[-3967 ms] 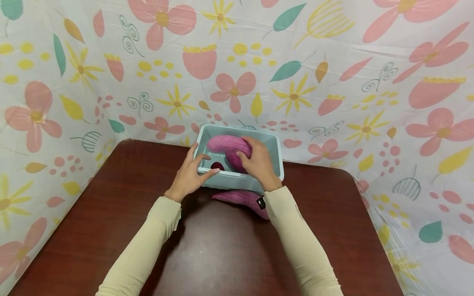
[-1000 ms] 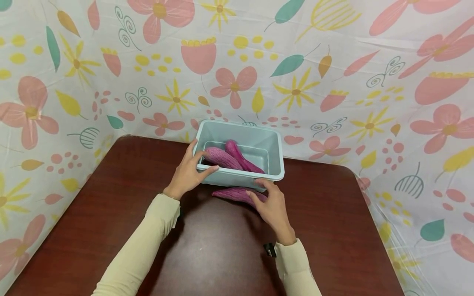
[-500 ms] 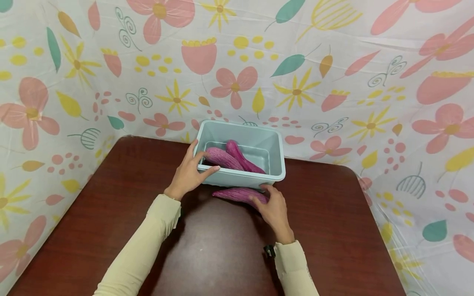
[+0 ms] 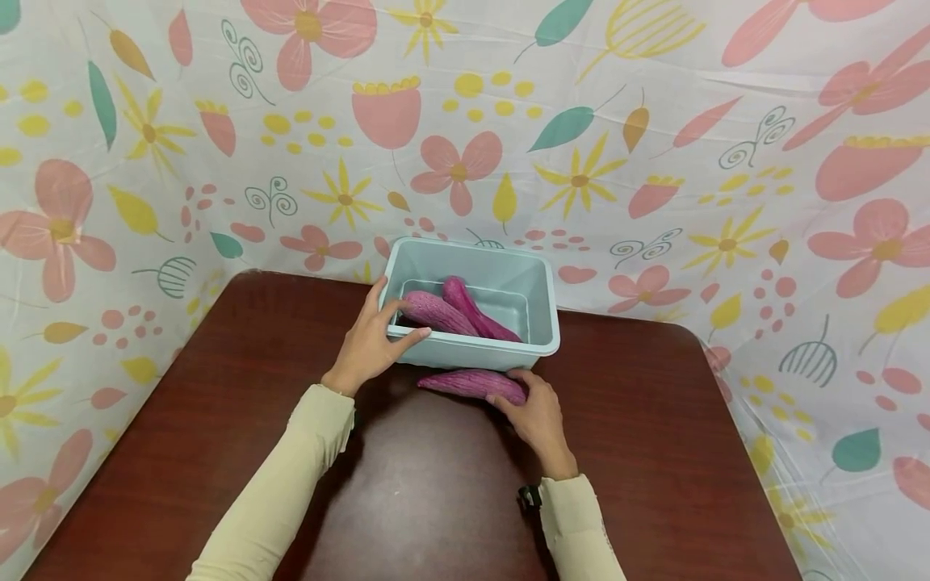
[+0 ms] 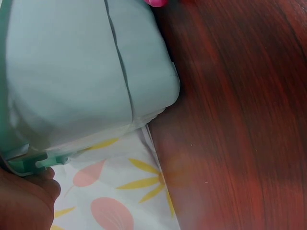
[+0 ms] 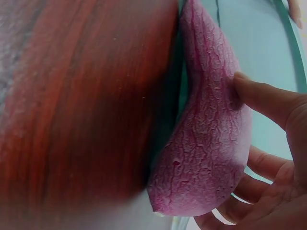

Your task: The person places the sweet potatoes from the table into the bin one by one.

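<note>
A light blue plastic bin [image 4: 472, 349] stands at the back of the table. My left hand [image 4: 369, 343] grips its left front corner, thumb over the front rim; the left wrist view shows the bin's outer wall [image 5: 72, 72] and part of that hand [image 5: 29, 196]. Inside lie a pale purple sweet potato [image 4: 436, 313] and a darker one [image 4: 468, 305]. A third purple sweet potato [image 4: 468, 382] lies on the table along the bin's front. My right hand [image 4: 536, 410] holds its thick right end, thumb on the near side and fingers beyond, clearer on the wrinkled skin [image 6: 206, 129] in the right wrist view.
The dark red-brown wooden table [image 4: 429, 484] runs up to a hanging white cloth [image 4: 465, 121] with printed flowers, behind the bin and on both sides. A small black device [image 4: 529, 499] sits at my right wrist.
Four seconds ago my right hand held a sweet potato inside the bin. It has since let go, come forward and closed round the one on the table. My left hand has stayed on the bin.
</note>
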Available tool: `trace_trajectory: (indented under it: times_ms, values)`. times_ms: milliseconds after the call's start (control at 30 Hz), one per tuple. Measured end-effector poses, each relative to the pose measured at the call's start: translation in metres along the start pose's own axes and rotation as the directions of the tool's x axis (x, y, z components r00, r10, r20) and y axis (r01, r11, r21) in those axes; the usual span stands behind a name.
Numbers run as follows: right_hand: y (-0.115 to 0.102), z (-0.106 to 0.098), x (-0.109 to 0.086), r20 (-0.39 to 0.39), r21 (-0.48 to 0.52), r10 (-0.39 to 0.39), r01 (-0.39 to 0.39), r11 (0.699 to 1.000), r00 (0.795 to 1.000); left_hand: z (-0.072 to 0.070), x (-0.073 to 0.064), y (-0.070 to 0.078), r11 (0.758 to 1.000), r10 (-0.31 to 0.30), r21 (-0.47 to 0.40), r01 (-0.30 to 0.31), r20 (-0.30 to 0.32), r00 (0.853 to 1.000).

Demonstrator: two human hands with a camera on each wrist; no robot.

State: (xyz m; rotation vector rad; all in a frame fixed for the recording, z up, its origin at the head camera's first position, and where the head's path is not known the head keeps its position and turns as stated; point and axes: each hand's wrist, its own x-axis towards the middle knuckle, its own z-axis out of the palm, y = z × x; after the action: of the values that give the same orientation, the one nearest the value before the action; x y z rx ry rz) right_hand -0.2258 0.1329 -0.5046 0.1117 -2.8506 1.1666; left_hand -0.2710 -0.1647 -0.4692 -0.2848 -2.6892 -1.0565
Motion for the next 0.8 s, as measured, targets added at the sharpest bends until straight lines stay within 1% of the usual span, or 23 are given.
trace_trajectory:
  times_ms: [133,267,433,633,800]
  values:
    - [0.0034,-0.0002,-0.0005,0.021,-0.002,-0.004,0.004,1.0,1.0,0.0004,0.0002,0.0008,1.0,0.003,-0.009,-0.003,0.001,1.0]
    - [0.0061,-0.0006,-0.0009,0.023,0.001,-0.039,0.039,0.999,0.999,0.0015,-0.0001,0.0009,1.0,-0.001,-0.013,0.001,-0.003,1.0]
    - [0.0083,-0.0012,-0.0026,0.013,-0.01,-0.042,0.042,0.999,0.999,0.0034,-0.001,0.0007,1.0,-0.008,-0.014,0.009,0.023,1.0]
    - [0.005,-0.002,-0.0048,0.009,0.004,-0.062,0.062,0.998,0.998,0.0006,0.0012,0.002,1.0,-0.001,-0.019,0.0,-0.003,1.0]
    - [0.0002,-0.0038,-0.0094,-0.003,0.038,-0.064,0.064,0.997,0.998,-0.0026,0.0019,0.0009,1.0,-0.006,-0.007,0.006,0.01,1.0]
